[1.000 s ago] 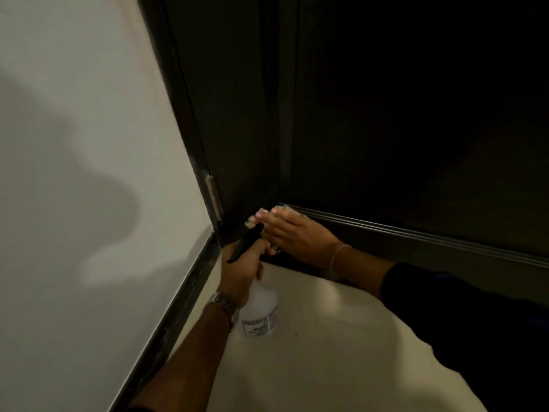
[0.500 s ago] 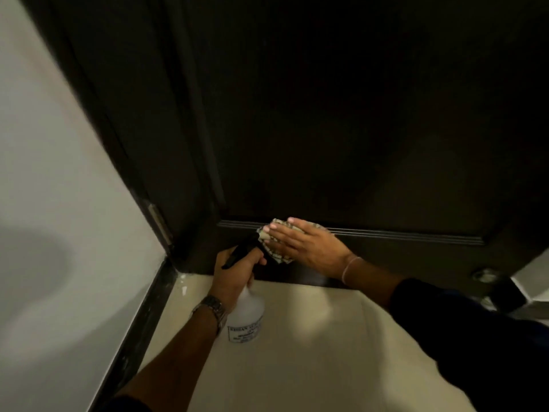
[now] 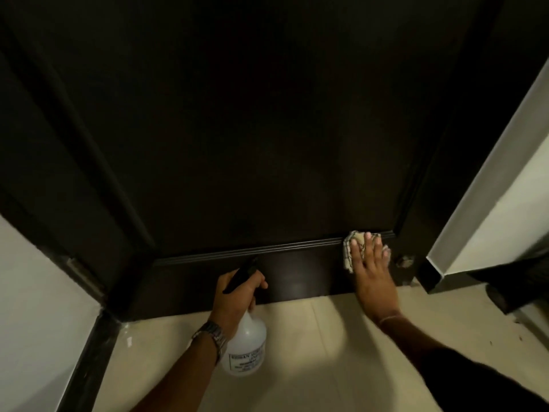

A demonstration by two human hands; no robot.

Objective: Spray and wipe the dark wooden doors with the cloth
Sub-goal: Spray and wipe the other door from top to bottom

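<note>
A dark wooden door (image 3: 252,144) fills the view, with a ridged moulding across its lower part. My right hand (image 3: 372,275) lies flat with straight fingers and presses a pale checked cloth (image 3: 350,248) against the door's bottom right corner, on the moulding's right end. My left hand (image 3: 234,298) grips the black trigger head of a translucent white spray bottle (image 3: 245,346), held low in front of the door's bottom rail, nozzle toward the door. A metal watch sits on my left wrist.
A dark door frame with a hinge (image 3: 80,272) stands at the left beside a white wall (image 3: 35,292) with a dark skirting. A white wall corner (image 3: 487,209) stands at the right. A round metal fitting (image 3: 404,261) sits at the door's right edge. The floor (image 3: 326,367) is cream tile.
My right hand has slid the cloth along the moulding from the door's left corner to its right end. The view has swung right. My left hand keeps holding the bottle.
</note>
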